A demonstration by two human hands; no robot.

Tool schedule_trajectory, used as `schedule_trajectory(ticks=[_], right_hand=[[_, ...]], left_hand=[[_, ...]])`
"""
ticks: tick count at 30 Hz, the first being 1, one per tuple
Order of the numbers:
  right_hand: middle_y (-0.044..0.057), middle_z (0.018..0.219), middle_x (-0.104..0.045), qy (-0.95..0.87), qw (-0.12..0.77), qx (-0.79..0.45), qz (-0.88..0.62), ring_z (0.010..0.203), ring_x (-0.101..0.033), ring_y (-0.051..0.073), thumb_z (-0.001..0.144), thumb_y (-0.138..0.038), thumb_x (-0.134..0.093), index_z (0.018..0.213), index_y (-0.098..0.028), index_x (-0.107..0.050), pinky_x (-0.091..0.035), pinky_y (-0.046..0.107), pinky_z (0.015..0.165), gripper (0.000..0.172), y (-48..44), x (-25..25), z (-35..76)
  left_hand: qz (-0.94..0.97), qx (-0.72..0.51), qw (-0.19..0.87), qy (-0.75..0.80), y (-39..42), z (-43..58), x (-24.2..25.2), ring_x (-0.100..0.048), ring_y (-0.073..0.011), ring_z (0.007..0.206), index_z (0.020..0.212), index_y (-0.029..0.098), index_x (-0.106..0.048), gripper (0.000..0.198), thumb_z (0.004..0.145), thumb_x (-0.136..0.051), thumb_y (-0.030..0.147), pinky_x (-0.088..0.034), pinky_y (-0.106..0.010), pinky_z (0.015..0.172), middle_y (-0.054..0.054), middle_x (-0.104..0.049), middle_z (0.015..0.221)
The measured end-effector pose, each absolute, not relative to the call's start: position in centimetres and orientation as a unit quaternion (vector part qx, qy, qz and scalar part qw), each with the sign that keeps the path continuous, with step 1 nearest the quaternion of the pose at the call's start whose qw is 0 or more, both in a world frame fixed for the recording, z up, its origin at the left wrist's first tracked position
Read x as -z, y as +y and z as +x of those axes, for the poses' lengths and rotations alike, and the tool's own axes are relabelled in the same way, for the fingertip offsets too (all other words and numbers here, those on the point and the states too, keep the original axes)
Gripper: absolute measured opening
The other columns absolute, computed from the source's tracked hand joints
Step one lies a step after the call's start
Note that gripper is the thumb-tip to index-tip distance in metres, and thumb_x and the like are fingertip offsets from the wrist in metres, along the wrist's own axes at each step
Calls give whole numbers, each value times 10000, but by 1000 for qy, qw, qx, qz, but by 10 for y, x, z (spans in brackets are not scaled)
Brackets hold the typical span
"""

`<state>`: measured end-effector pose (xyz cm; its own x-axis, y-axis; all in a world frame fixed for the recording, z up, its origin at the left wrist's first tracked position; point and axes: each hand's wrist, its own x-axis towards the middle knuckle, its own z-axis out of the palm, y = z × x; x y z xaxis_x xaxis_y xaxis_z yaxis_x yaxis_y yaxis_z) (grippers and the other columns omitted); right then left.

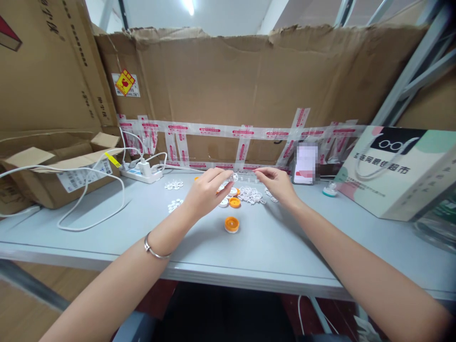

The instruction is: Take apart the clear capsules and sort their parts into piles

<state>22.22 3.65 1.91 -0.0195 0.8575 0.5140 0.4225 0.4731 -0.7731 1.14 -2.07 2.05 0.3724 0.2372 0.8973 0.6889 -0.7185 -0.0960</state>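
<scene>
My left hand (206, 191) is closed, with a small whitish, see-through round part (234, 177) between thumb and fingers. To the right, my right hand (277, 183) is pinched at the far side of the table, beside several small clear parts (245, 177); what its fingertips hold is too small to make out. Between the hands lies a pile of white openwork plastic pieces (251, 195). An orange round part (234, 203) and a white round part (223, 203) lie below the left fingers. Nearer me, an orange cup-like part (232, 223) sits on a white base.
Small white pieces (174, 185) lie left of the left hand. A power strip (144, 175) with white cables and an opened carton (71, 166) stand left. Right are a phone (305, 164), a teal-rimmed item (330, 191) and a paper bag (388, 175). Tall cardboard (221, 80) closes the back.
</scene>
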Motion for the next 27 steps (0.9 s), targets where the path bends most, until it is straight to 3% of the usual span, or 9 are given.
schedule_trajectory(ticks=[6, 10, 20, 27], right_hand=[[20, 742, -632, -717, 490, -387, -309, 725, -579, 133, 738, -406, -592, 846, -162, -652, -469, 278, 719, 273, 0, -24, 194], [12, 751, -643, -709, 465, -450, -280, 714, -588, 127, 708, -381, -642, 804, -170, -631, -474, 273, 700, 233, -9, -18, 186], [13, 686, -630, -710, 456, -424, -328, 670, -578, 128, 685, -455, -633, 718, -158, -613, -465, 283, 686, 300, -3, -20, 191], [24, 613, -608, -687, 528, -257, -428, 595, -548, 129, 660, -492, -630, 684, -147, -609, -439, 264, 600, 347, 22, -31, 217]], left_hand=[[-803, 469, 217, -297, -20, 12, -18, -543, -134, 759, 954, 147, -572, 154, 832, -499, 204, -464, -251, 704, -52, -602, 812], [-822, 461, 199, -270, -20, 13, -17, -540, -130, 736, 924, 147, -569, 125, 829, -502, 192, -460, -247, 677, -50, -598, 799], [-841, 440, 173, -262, -20, 14, -17, -550, -126, 707, 946, 141, -570, 151, 840, -497, 220, -469, -251, 664, -49, -603, 776], [-828, 452, 178, -280, -22, 12, -19, -571, -153, 817, 986, 143, -572, 189, 840, -489, 231, -477, -297, 757, -72, -633, 883]])
